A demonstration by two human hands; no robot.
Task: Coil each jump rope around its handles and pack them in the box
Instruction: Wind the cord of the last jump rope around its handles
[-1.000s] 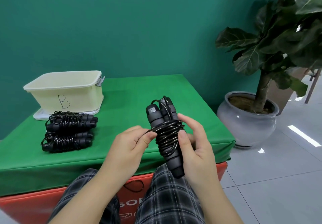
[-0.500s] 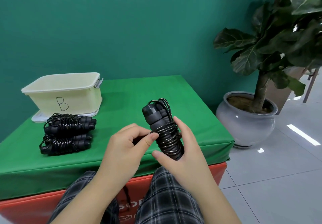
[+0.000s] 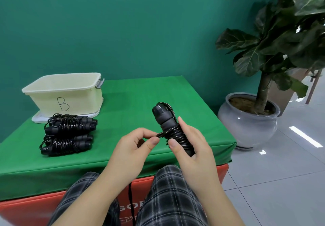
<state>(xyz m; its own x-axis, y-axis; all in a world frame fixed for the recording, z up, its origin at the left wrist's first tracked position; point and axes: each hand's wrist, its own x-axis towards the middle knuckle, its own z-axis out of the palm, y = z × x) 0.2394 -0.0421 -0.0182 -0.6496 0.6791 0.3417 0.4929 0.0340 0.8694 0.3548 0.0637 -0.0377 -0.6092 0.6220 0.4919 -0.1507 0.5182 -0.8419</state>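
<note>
Left hand [image 3: 131,147] pinches cord end | right hand [image 3: 190,145] grips coiled jump rope [image 3: 171,129], tilted upright

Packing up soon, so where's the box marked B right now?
In the head view, the box sits at the far left of the green table, against the wall, just behind the two coiled jump ropes.

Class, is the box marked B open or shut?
Open: the box shows its bare rim and inside walls; it stands on a white tray-like piece.
</note>
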